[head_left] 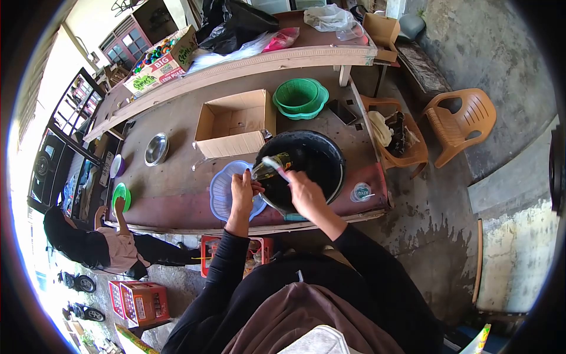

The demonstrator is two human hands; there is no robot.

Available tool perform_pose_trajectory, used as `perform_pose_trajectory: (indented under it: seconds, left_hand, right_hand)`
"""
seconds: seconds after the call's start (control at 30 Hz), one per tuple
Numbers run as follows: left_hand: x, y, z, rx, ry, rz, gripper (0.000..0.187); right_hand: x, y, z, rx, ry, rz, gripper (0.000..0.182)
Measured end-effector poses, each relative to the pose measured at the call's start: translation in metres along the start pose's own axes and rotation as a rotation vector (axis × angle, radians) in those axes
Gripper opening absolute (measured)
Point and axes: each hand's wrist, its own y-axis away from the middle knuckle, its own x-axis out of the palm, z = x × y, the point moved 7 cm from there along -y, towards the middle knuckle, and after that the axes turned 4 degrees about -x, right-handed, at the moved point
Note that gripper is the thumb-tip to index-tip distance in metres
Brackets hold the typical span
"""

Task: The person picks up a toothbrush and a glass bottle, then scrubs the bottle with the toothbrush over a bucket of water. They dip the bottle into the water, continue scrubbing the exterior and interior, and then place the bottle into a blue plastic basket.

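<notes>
My left hand (pixel 240 192) is closed around one end of a clear bottle (pixel 259 171) with a dark and yellow label, tilted over the rim of a black bucket (pixel 333 150). My right hand (pixel 308 193) grips a slim brush (pixel 274 164) with a pale head, which lies across the bottle. Dark liquid seems to fill the bucket. Under my left hand is a scalloped blue plastic basin (pixel 221 190), touching the bucket's left side.
An open cardboard box (pixel 227 143), green baskets (pixel 299 96) and a phone (pixel 342 112) lie behind the bucket. A plastic cup (pixel 361 192) stands right. A steel bowl (pixel 157 150) sits left. Another person (pixel 106 245) works at a green bowl (pixel 122 196). A red crate (pixel 208 245) stands below.
</notes>
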Motion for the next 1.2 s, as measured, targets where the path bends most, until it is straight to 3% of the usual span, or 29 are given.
perform_pose_trajectory:
  seconds: [0.03, 0.1, 0.23, 0.43, 0.57, 0.63, 0.77, 0.9, 1.0, 1.1, 1.2]
  left_hand:
    - [0.001, 0.004, -0.002, 0.036, 0.009, -0.006, 0.029]
    - [0.001, 0.011, -0.005, 0.073, 0.019, -0.018, 0.028]
    - [0.010, 0.027, -0.012, 0.154, -0.031, 0.032, 0.025]
    - [0.015, 0.042, -0.018, 0.360, -0.159, 0.099, 0.017]
    - [0.015, 0.049, -0.020, 0.436, -0.271, 0.093, 0.015]
    - [0.020, 0.057, -0.027, 0.466, -0.368, 0.097, 0.015]
    - [0.023, 0.067, -0.035, 0.486, -0.450, 0.068, 0.016]
    - [0.021, 0.065, -0.028, 0.523, -0.475, 0.046, 0.019]
    - [0.023, 0.061, -0.026, 0.552, -0.506, 0.045, 0.020]
    - [0.024, 0.060, -0.027, 0.561, -0.536, 0.052, 0.022]
    - [0.028, 0.057, -0.033, 0.577, -0.611, 0.056, 0.022]
  right_hand:
    - [0.003, 0.005, 0.013, -0.131, -0.109, 0.009, 0.017]
    - [0.006, 0.004, 0.012, -0.182, -0.049, -0.020, 0.015]
    - [-0.007, -0.016, -0.047, 0.078, 0.156, -0.064, 0.014]
    - [0.002, 0.001, 0.007, -0.211, -0.267, 0.022, 0.014]
    - [-0.013, -0.007, -0.040, 0.035, 0.038, -0.054, 0.013]
    - [-0.016, -0.006, -0.033, 0.041, 0.060, -0.025, 0.014]
    - [-0.007, 0.006, 0.004, -0.144, -0.403, 0.070, 0.017]
    - [-0.018, -0.005, -0.040, 0.029, 0.083, -0.020, 0.015]
    - [-0.013, 0.003, -0.025, -0.028, 0.039, 0.036, 0.016]
    - [-0.011, 0.011, -0.001, -0.116, -0.229, 0.080, 0.017]
    - [-0.011, 0.000, -0.037, 0.034, 0.022, 0.088, 0.016]
